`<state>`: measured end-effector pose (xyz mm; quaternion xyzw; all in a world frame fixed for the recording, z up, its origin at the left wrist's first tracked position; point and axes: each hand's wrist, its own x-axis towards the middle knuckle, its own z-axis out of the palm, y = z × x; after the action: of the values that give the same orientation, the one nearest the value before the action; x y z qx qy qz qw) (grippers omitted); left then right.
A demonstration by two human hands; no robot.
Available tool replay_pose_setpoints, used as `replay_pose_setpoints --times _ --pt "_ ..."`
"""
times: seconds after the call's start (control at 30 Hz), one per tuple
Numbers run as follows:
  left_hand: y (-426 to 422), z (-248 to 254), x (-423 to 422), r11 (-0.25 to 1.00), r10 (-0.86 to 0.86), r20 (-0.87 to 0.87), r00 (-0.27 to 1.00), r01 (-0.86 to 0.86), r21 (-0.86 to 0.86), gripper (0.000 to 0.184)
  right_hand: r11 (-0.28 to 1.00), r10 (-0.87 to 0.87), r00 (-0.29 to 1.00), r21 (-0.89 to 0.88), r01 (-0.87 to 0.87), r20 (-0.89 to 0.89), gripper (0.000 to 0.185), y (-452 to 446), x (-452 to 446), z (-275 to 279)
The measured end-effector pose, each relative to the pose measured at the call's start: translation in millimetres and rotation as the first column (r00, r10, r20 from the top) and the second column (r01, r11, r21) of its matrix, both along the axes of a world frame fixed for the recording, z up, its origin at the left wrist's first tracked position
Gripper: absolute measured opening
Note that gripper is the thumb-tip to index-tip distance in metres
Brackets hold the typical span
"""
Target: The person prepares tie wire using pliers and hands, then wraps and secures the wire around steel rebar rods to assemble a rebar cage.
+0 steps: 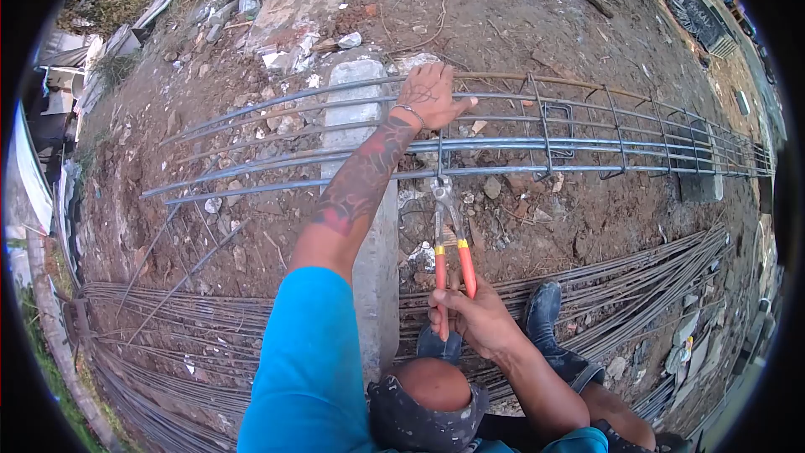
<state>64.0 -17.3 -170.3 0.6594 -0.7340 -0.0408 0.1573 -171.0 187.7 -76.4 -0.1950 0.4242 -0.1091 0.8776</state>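
Observation:
A long rebar cage (503,143) of steel bars and square stirrups stretches across the view. My left hand (430,94) reaches over its far bars, back of the hand up, thumb out to the right. Its fingers curl down over the cage, their tips hidden. Below, my right hand (471,312) is closed around the red handles of a pair of pincers (453,239). The handles stand somewhat apart. The pincers' jaws are up against the nearest bar, at a stirrup (440,155). Any tie wire there is too small to make out.
A concrete post (373,285) lies under the cage on the left, and a block (703,187) supports it at right. Loose rebar (620,273) lies in bundles near my boots (545,310). Rubble and a broken slab (298,13) sit on the dirt beyond.

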Motion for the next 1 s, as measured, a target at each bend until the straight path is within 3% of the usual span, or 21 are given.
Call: replay_pose_setpoints --times 0.07,0.13,0.17,0.23,0.27,0.3,0.37,0.4,0.43,0.5,0.53,0.57,0.63,0.67,0.77,0.83,0.9,0.93,1.0 --pt "9.3 10.7 -4.8 1.0 0.004 0.011 1.0 -0.005 0.026 0.059 1.0 0.004 1.0 0.019 -0.004 -0.018 0.016 -1.6 -0.4 2.2" --pt "28.4 21.2 -17.5 0.925 0.289 -0.055 0.956 -0.293 -0.243 0.054 1.0 0.005 1.0 0.015 -0.005 -0.014 0.016 -1.8 -3.5 2.1" --pt "41.5 24.4 -22.3 0.922 0.29 -0.061 0.955 -0.296 -0.25 0.054 1.0 -0.001 1.0 0.016 0.001 0.001 0.016 -3.0 -4.1 1.9" --pt "69.0 29.7 -19.6 0.932 0.361 -0.156 0.919 -0.363 0.018 0.043 1.0 0.008 1.0 0.017 -0.008 0.007 0.016 -5.1 -3.3 3.0" --pt "71.2 32.1 -10.3 0.9 0.387 -0.226 0.894 -0.313 0.302 0.045 1.0 0.018 1.0 0.025 -0.018 0.013 0.017 -3.4 -1.7 3.1" --pt "71.8 34.0 -7.9 0.898 0.389 -0.224 0.893 -0.314 0.307 0.045 0.999 0.019 1.0 0.03 -0.019 0.013 0.017 0.0 -0.5 2.5" --pt "64.6 42.8 0.2 0.958 0.253 -0.099 0.963 -0.263 -0.113 0.043 1.0 -0.01 1.0 0.021 0.01 -0.006 0.017 2.4 2.4 0.1" --pt "53.1 56.6 2.9 0.938 0.247 -0.063 0.967 -0.222 0.267 0.055 1.0 -0.004 1.0 0.013 0.004 -0.005 0.017 2.5 2.5 0.0" --pt "46.8 55.6 0.8 0.939 0.253 -0.067 0.965 -0.228 0.256 0.055 1.0 -0.006 1.0 0.022 0.005 0.005 0.017 1.7 0.7 0.3" --pt "31.7 39.8 -1.9 0.823 0.194 -0.08 0.978 -0.118 0.555 0.064 1.0 -0.004 1.0 0.017 0.003 0.021 0.017 -0.9 -0.8 2.9" --pt "15.7 35.9 3.6 0.68 0.137 -0.14 0.981 0.01 0.733 0.076 1.0 -0.001 1.0 0.022 0.001 0.016 0.017 -1.0 -0.3 3.7" --pt "6.3 28.4 6.8 0.685 0.133 -0.14 0.981 0.011 0.728 0.076 1.0 0.0 1.0 0.029 -0.001 0.009 0.017 -0.9 -0.2 3.7" --pt "2.3 40.3 2.2 0.35 0.331 -0.133 0.934 0.01 0.937 0.089 1.0 0.013 1.0 0.027 -0.013 0.003 0.017 0.8 -0.2 -1.5" --pt "-2.7 33.2 4.7 0.263 0.38 -0.113 0.918 0.009 0.965 0.102 1.0 0.002 1.0 0.024 -0.002 0.021 0.017 3.1 0.0 -3.1" --pt "-11.3 13.5 17.0 0.231 0.439 -0.253 0.862 0.164 0.959 0.102 0.999 -0.028 0.999 0.021 0.027 0.037 0.017 4.2 1.8 -4.6" --pt "-9.3 14.1 22.5 0.209 0.472 -0.28 0.836 0.203 0.957 0.097 1.0 -0.026 0.999 0.016 0.025 0.047 0.017 5.3 1.2 -6.0" --pt "-7.9 17.0 23.2 0.232 0.523 -0.444 0.727 0.38 0.895 0.084 0.999 -0.032 0.997 0.012 0.031 0.076 0.017 6.0 -1.2 -9.7" --pt "-9.2 15.5 24.0 0.221 0.561 -0.448 0.696 0.395 0.892 0.076 1.0 -0.021 0.997 0.012 0.02 0.08 0.017 5.7 -1.3 -11.9" --pt "-10.9 9.0 23.4 0.208 0.56 -0.463 0.687 0.425 0.881 0.076 1.0 -0.009 0.996 0.02 0.008 0.087 0.017 6.3 -1.8 -12.7"
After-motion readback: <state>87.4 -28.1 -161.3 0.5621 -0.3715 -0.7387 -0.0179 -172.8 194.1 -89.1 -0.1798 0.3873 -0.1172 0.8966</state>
